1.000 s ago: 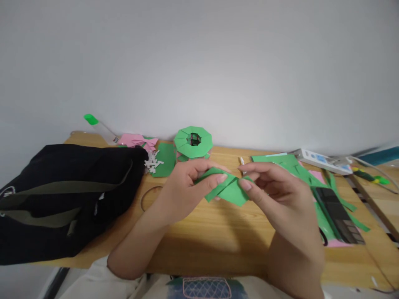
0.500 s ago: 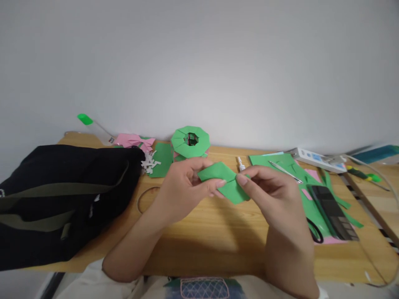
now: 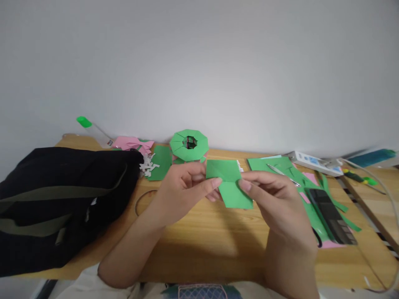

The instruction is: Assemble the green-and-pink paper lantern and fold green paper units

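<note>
A small piece of green folded paper (image 3: pixel 230 187) is held up above the wooden table, a crease running across its middle. My left hand (image 3: pixel 187 187) pinches its left edge at that crease, thumb on top. On the opposite edge, my right hand (image 3: pixel 268 195) grips it between thumb and fingers. Behind the paper, a white nozzle (image 3: pixel 240 165) shows only in part. Farther back by the wall stands a ring of folded green paper (image 3: pixel 189 156) with an open centre.
A black bag (image 3: pixel 62 199) covers the table's left side. White paper scraps (image 3: pixel 149 165) and pink folded paper (image 3: pixel 132 143) lie behind it. To the right are green sheets (image 3: pixel 264 163), a pen (image 3: pixel 282 173), a dark phone-like object (image 3: pixel 330 216) and a power strip (image 3: pixel 314 163).
The green paper has turned in my hands; its outline has gone from angled to squarer, with the crease now nearly level. Both hands keep their pinch. The view has shifted slightly.
</note>
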{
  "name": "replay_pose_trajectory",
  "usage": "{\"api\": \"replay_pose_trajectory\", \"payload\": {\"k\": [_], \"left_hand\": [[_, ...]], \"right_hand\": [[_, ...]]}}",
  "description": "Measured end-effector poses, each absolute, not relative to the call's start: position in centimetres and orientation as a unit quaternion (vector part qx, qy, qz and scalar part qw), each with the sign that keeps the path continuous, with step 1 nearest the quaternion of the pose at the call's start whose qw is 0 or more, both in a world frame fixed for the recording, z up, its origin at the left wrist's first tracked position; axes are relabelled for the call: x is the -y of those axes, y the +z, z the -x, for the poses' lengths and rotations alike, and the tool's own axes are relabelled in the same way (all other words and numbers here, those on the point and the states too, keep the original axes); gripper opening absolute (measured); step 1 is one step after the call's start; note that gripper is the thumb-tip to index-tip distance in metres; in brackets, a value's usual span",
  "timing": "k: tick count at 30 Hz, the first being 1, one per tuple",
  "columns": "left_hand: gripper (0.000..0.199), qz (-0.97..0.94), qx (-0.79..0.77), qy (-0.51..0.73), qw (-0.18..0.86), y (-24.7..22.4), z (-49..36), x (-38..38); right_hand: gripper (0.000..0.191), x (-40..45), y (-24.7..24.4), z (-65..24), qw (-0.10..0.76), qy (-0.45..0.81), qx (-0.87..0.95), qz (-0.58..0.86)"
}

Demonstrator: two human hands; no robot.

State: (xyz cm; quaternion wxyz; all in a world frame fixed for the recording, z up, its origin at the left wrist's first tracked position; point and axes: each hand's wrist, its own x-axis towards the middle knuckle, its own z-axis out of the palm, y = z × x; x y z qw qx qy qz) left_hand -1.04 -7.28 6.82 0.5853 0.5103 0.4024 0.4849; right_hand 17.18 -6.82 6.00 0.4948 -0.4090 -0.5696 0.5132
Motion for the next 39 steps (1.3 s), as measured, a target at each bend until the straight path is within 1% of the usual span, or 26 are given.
{"api": "replay_pose_trajectory", "payload": {"k": [4,6,8,10,14,18,21,23,27,30,33,35,39], "left_hand": [[0.009,-0.51,-0.395,0.494,0.583,7.1,1.2,7.4],[0.009,-0.508,-0.394,0.5,0.58,7.2,1.2,7.5],[0.01,-0.505,-0.388,0.504,0.583,7.2,1.3,7.6],[0.016,-0.508,-0.379,0.504,0.587,7.0,1.4,7.7],[0.022,-0.516,-0.364,0.507,0.588,6.5,1.8,7.8],[0.019,-0.523,-0.41,0.496,0.559,6.5,1.5,7.8],[0.012,-0.538,-0.445,0.477,0.534,6.7,1.0,7.8],[0.006,-0.549,-0.45,0.475,0.521,6.7,0.7,7.9],[0.01,-0.56,-0.459,0.494,0.482,6.4,0.5,7.9],[0.01,-0.565,-0.463,0.499,0.467,6.3,0.5,7.9],[0.005,-0.584,-0.456,0.491,0.458,6.4,0.4,7.8],[0.009,-0.598,-0.451,0.487,0.449,6.3,0.4,7.7],[0.011,-0.633,-0.457,0.475,0.406,6.2,0.4,7.7]], "right_hand": [[0.018,7.0,6.1,-17.7,0.473,0.545,0.574,0.387],[0.018,7.1,6.1,-17.8,0.476,0.538,0.578,0.387],[0.013,7.1,6.1,-17.8,0.488,0.521,0.583,0.387],[0.01,7.1,6.1,-17.7,0.493,0.502,0.592,0.393],[0.014,7.3,6.2,-17.7,0.48,0.442,0.633,0.417],[0.021,7.7,6.4,-17.7,0.48,0.407,0.656,0.416],[0.023,7.9,6.5,-17.6,0.478,0.404,0.664,0.41],[0.021,7.8,6.5,-17.5,0.479,0.413,0.655,0.415],[0.01,7.4,6.4,-17.3,0.465,0.449,0.628,0.433],[0.003,7.2,6.3,-17.2,0.454,0.444,0.638,0.435],[0.004,7.2,6.1,-17.1,0.456,0.431,0.646,0.436],[0.004,7.2,6.0,-17.0,0.458,0.423,0.649,0.436],[0.005,7.1,5.7,-17.0,0.456,0.391,0.675,0.428]]}}
